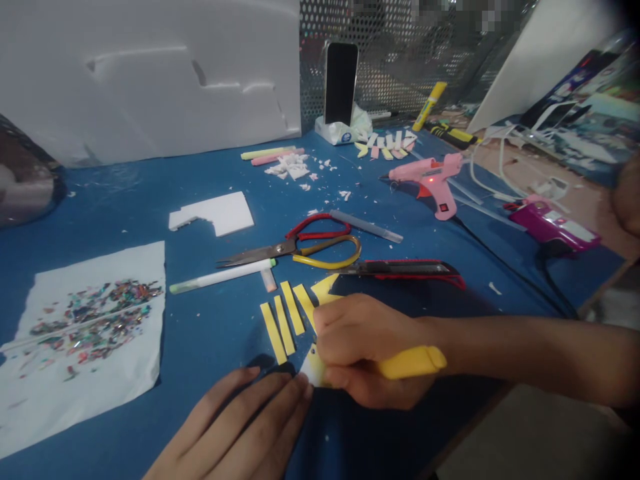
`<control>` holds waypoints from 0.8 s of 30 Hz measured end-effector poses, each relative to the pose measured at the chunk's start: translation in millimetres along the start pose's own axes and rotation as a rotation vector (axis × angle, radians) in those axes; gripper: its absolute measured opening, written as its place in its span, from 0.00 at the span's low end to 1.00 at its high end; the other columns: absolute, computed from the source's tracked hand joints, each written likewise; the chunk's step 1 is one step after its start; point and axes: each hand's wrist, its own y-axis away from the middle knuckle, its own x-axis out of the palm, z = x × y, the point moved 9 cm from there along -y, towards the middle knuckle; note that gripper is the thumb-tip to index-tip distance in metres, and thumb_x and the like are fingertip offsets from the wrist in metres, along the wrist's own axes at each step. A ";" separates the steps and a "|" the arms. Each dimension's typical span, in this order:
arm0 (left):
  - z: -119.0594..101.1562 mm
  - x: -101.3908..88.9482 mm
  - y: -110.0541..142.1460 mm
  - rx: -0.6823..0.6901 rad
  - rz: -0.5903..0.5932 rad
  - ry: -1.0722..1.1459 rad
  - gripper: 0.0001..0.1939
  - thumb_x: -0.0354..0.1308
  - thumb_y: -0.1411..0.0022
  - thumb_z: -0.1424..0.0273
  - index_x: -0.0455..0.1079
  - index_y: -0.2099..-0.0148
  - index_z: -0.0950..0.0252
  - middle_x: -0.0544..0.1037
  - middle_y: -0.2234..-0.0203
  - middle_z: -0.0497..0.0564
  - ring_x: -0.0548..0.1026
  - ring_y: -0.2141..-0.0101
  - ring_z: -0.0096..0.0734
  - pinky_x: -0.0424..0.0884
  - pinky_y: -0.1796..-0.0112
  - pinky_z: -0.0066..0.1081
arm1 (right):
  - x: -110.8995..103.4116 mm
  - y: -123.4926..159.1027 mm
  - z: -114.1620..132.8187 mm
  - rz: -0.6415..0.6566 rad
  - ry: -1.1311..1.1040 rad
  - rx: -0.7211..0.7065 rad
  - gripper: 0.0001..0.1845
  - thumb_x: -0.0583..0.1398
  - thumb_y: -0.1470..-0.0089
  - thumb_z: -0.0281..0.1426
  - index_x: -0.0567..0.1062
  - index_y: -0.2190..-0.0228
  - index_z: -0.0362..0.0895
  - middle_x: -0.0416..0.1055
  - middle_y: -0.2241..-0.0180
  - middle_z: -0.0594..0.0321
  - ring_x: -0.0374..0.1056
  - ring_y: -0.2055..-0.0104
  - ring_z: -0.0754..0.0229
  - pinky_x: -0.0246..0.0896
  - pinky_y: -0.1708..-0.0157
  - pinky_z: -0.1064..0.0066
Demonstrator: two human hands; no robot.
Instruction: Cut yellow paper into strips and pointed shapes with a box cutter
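My right hand (370, 347) is closed around a yellow marker (413, 363). Its tip is hidden behind my fingers, over a small white piece (311, 368) partly coloured yellow. With fingers stretched out flat, my left hand (245, 427) touches the left edge of that piece. Several yellow strips (284, 325) lie side by side just beyond my hands, and a wider yellow piece (325, 288) is partly covered by my right hand. Behind them rest scissors (285, 248) with red and yellow handles, a white pen (223, 275) and a black-and-red utility knife (400, 269).
A sheet with colourful flakes (150, 373) lies left. A cut white board (230, 212) and white scraps (289, 165) are farther back. On the right are a pink glue gun (433, 177) with its cord and a purple device (560, 227). A phone (341, 83) stands at the back.
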 end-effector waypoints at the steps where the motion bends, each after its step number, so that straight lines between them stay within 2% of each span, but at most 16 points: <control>1: 0.2 0.1 -0.2 -0.002 0.000 -0.001 0.14 0.49 0.32 0.75 0.72 0.48 0.66 0.76 0.52 0.46 0.71 0.51 0.30 0.52 0.38 0.36 | -1.2 0.2 -2.3 -0.017 0.014 0.024 0.15 0.49 0.42 0.29 0.51 0.78 0.45 0.49 0.80 0.69 0.46 0.74 0.65 0.47 0.71 0.70; 3: 0.5 -0.6 -0.7 -0.003 -0.008 -0.004 0.14 0.49 0.31 0.74 0.72 0.48 0.66 0.76 0.52 0.46 0.71 0.51 0.30 0.53 0.39 0.36 | -1.9 0.7 -5.8 -0.031 0.028 0.062 0.14 0.49 0.42 0.29 0.51 0.78 0.45 0.49 0.80 0.69 0.46 0.74 0.65 0.48 0.71 0.70; 7: 0.8 -1.4 -1.7 0.000 -0.004 0.008 0.13 0.53 0.34 0.74 0.72 0.49 0.65 0.77 0.52 0.46 0.71 0.52 0.30 0.53 0.39 0.35 | 1.3 0.4 0.5 0.008 -0.017 -0.006 0.15 0.49 0.41 0.30 0.53 0.78 0.44 0.50 0.80 0.69 0.47 0.74 0.65 0.47 0.71 0.71; 10: 0.3 -1.2 -1.2 0.005 0.003 0.003 0.14 0.53 0.34 0.73 0.72 0.48 0.66 0.76 0.52 0.46 0.71 0.51 0.30 0.53 0.39 0.35 | -4.7 0.2 -5.7 -0.049 0.037 0.071 0.14 0.49 0.42 0.28 0.52 0.79 0.45 0.49 0.80 0.69 0.46 0.74 0.65 0.47 0.71 0.70; 14: -0.3 -0.3 -0.4 0.007 -0.001 0.000 0.14 0.51 0.32 0.74 0.72 0.48 0.66 0.75 0.51 0.46 0.70 0.51 0.29 0.53 0.39 0.36 | 1.4 0.6 3.1 0.005 0.018 -0.030 0.15 0.51 0.43 0.28 0.51 0.79 0.45 0.48 0.81 0.70 0.47 0.74 0.65 0.47 0.71 0.71; 17: -0.1 -0.1 -0.9 0.003 -0.009 -0.005 0.14 0.49 0.32 0.74 0.72 0.48 0.65 0.76 0.52 0.46 0.71 0.51 0.29 0.53 0.39 0.35 | -1.0 1.6 -4.1 -0.035 0.044 0.045 0.15 0.50 0.42 0.28 0.51 0.78 0.45 0.49 0.80 0.69 0.47 0.74 0.65 0.47 0.71 0.70; 21: -0.8 -1.4 -1.4 0.014 -0.021 -0.024 0.13 0.50 0.32 0.74 0.73 0.49 0.65 0.75 0.51 0.46 0.71 0.52 0.29 0.53 0.39 0.35 | 0.5 0.7 -0.5 -0.012 0.017 0.011 0.15 0.50 0.42 0.30 0.51 0.79 0.44 0.50 0.80 0.69 0.47 0.74 0.65 0.47 0.71 0.71; 24: -1.1 -0.8 -0.8 0.022 -0.005 -0.025 0.13 0.51 0.33 0.73 0.73 0.49 0.65 0.75 0.51 0.46 0.71 0.51 0.29 0.54 0.39 0.35 | -7.1 -0.5 -8.3 -0.066 0.067 0.116 0.14 0.48 0.40 0.30 0.53 0.78 0.44 0.51 0.80 0.68 0.48 0.74 0.65 0.48 0.70 0.71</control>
